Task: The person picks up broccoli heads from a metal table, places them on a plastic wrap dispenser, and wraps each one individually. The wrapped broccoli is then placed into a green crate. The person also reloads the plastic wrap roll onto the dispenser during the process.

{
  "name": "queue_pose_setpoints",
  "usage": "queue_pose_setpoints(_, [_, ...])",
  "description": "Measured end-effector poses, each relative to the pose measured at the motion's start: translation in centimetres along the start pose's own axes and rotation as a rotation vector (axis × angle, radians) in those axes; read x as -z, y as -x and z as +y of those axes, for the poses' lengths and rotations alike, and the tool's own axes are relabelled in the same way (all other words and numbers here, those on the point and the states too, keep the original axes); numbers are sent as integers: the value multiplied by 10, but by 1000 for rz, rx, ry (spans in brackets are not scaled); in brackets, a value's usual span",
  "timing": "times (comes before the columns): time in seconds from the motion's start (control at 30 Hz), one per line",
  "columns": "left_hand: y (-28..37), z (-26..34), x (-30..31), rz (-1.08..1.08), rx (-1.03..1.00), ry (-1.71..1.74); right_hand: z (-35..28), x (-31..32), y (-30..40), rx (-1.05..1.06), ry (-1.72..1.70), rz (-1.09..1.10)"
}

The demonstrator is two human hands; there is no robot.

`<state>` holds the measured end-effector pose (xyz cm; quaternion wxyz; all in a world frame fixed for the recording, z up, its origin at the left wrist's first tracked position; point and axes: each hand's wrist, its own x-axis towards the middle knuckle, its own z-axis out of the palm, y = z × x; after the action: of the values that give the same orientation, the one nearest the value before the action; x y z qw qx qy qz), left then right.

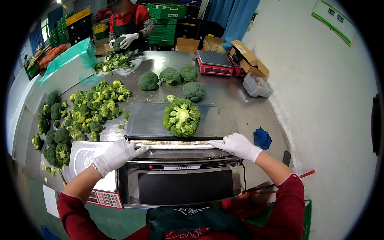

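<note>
A roll of clear plastic film (177,143) lies across the wrapping machine (183,165) in front of me. My left hand (127,154), in a white glove, is at the roll's left end, fingers pointing right. At the right end, my gloved right hand (235,147) has its fingertips on the film's edge. Whether either hand pinches the film is unclear. Just beyond the roll, a broccoli head (181,118) rests stem side up on the machine's flat plate (147,118).
Left are a digital scale (109,180) and a pile of broccoli florets (93,105). Several broccoli heads (148,81) sit behind the machine. Farther back are a red scale (215,63), plastic trays (256,85) and a co-worker (129,27) holding broccoli. A blue cloth (262,138) lies right.
</note>
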<state>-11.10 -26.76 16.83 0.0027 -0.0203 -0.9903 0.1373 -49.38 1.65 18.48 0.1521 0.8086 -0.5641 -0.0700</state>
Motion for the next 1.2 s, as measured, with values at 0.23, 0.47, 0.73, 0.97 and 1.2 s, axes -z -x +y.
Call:
queue_pose_setpoints(0.23, [-17, -6, -41, 269, -25, 221, -32, -38, -3, -370, -616, 500])
queue_pose_setpoints(0.47, [-6, -4, 31, 387, 562, 1611, -44, 43, 12, -867, -1187, 581])
queue_pose_setpoints(0.73, [-101, -83, -18, 681, 707, 937, 51, 16, -69, -343, -98, 440])
queue_pose_setpoints(0.97, [-130, -30, -34, 383, 136, 630, 43, -49, -85, -331, -397, 218])
queue_pose_setpoints(1.2, [-118, -21, -13, 405, 56, 474, -8, -8, -104, -459, -1158, 250])
